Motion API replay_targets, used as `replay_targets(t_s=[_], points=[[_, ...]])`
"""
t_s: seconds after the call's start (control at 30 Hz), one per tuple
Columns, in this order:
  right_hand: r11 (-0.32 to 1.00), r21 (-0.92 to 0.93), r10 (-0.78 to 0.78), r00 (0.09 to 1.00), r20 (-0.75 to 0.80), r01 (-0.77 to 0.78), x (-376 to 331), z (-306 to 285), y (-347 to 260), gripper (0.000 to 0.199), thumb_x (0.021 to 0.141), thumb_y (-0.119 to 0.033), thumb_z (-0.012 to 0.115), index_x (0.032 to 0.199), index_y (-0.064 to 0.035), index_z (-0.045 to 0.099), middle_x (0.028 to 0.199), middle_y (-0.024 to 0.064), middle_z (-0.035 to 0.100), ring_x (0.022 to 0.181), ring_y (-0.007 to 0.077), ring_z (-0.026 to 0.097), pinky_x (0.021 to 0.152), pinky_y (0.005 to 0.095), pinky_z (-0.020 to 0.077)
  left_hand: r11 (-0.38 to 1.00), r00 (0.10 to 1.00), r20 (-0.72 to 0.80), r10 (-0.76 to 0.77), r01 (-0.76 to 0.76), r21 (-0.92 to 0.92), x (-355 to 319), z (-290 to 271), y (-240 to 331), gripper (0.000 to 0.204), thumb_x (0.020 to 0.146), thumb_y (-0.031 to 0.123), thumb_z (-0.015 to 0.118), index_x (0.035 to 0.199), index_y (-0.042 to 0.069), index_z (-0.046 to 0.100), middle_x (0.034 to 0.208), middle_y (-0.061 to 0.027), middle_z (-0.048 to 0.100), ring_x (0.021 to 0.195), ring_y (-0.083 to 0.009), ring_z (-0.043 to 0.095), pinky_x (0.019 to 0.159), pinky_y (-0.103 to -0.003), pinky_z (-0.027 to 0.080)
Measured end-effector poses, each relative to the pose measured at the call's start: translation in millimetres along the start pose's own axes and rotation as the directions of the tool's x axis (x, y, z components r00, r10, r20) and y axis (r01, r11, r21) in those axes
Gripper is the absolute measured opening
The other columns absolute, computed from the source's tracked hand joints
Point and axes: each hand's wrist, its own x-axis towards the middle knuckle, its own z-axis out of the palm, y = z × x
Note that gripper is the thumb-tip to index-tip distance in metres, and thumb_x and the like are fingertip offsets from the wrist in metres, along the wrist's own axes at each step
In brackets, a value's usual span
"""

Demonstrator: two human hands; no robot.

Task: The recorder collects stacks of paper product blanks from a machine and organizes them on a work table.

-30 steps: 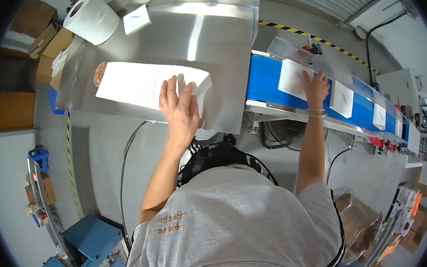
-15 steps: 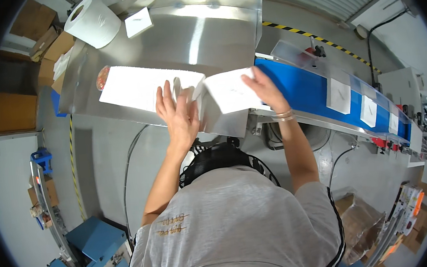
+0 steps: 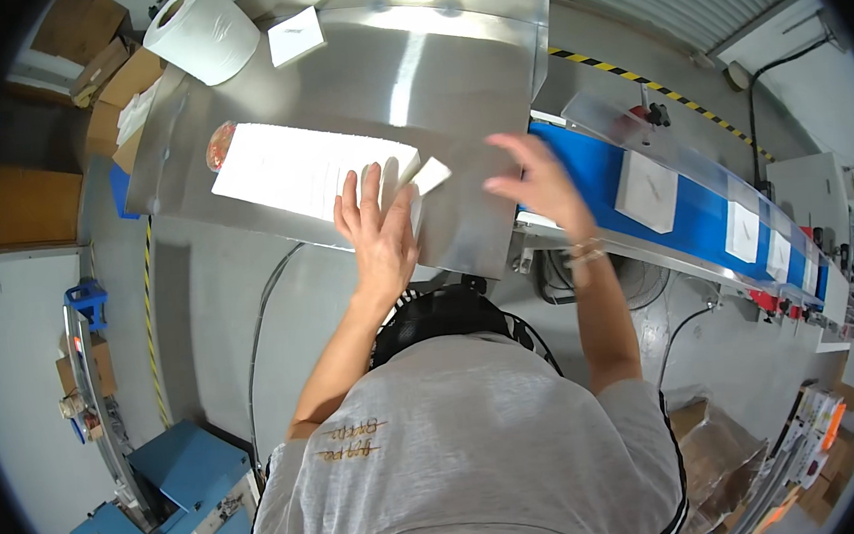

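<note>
A long row of thin white square packets [image 3: 289, 167] stands packed on edge on the steel table. My left hand [image 3: 381, 232] rests on the row's right end, fingers stretched out. Beside those fingertips one white packet [image 3: 431, 176] leans out from the row. My right hand [image 3: 541, 183], slightly blurred, is over the gap between the table and the blue conveyor belt [image 3: 578, 150]; its thumb and fingers are apart with nothing between them. The nearest packet on the belt [image 3: 648, 192] lies flat to the right of that hand.
More white packets [image 3: 742, 231] lie spaced along the belt, beside a clear plastic guard [image 3: 705, 170]. A reddish round object [image 3: 221, 147] touches the row's left end. A large white roll [image 3: 203, 34] and a single white packet [image 3: 296, 36] sit at the table's far left.
My right hand has let go of a white packet, which now lies on the belt. The other belt packets have moved farther right. Another packet now sticks out by my left hand.
</note>
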Motion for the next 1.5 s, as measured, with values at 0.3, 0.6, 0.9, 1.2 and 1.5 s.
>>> replay_targets(t_s=[0.3,0.6,0.9,1.2,1.5], points=[[0.805,0.57,0.146,0.986,0.078,-0.164,12,29,48,0.032,0.095,-0.022,0.059,0.118,-0.001,0.053,0.102,0.0008,0.06,0.092,0.0063,0.054,0.08,0.0229,0.047,0.989,0.994,-0.053,-0.099,0.092,-0.115,6,-7,-12,0.038,0.081,0.004,0.063,0.118,0.005,0.059,0.142,-0.0206,0.036,0.132,-0.0442,0.028,0.106,-0.054,0.023],[0.334,-0.528,-0.011,0.557,-0.83,-0.781,-52,-55,111,0.052,0.082,-0.041,0.067,0.114,-0.0004,0.058,0.104,0.0199,0.061,0.098,0.0331,0.059,0.082,0.044,0.046,0.988,0.994,-0.072,-0.078,0.067,-0.141,3,-2,-16,0.032,0.076,-0.003,0.063,0.107,0.005,0.067,0.137,-0.0186,0.042,0.129,-0.0421,0.033,0.105,-0.054,0.026],[0.96,0.13,-0.267,0.952,0.152,0.248,38,59,-2,0.045,0.082,-0.02,0.071,0.123,-0.0109,0.053,0.138,0.0107,0.04,0.114,0.0229,0.05,0.091,0.0317,0.0455,0.982,1.0,0.003,-0.021,0.021,-0.186,12,-11,-14,0.03,0.075,0.001,0.065,0.104,0.009,0.069,0.142,-0.0197,0.037,0.135,-0.0434,0.025,0.108,-0.052,0.018],[0.923,0.141,0.384,0.859,-0.34,-0.357,-9,-8,78,0.04,0.094,-0.04,0.056,0.095,-0.0006,0.061,0.08,0.0036,0.057,0.069,0.0118,0.044,0.062,0.0325,0.0401,0.99,0.994,-0.03,-0.104,0.101,-0.1,6,-12,-28,0.038,0.08,-0.002,0.062,0.117,0.005,0.061,0.138,-0.0193,0.041,0.13,-0.0427,0.031,0.105,-0.052,0.028],[0.574,-0.559,-0.013,0.675,-0.737,-0.599,-25,-49,78,0.053,0.08,-0.04,0.07,0.113,-0.0002,0.056,0.114,0.0182,0.06,0.103,0.0354,0.057,0.087,0.0442,0.0466,0.983,0.994,-0.028,-0.105,0.099,-0.152,6,-12,-26,0.034,0.078,-0.002,0.063,0.111,0.008,0.066,0.139,-0.0183,0.041,0.132,-0.0425,0.029,0.107,-0.051,0.024]])
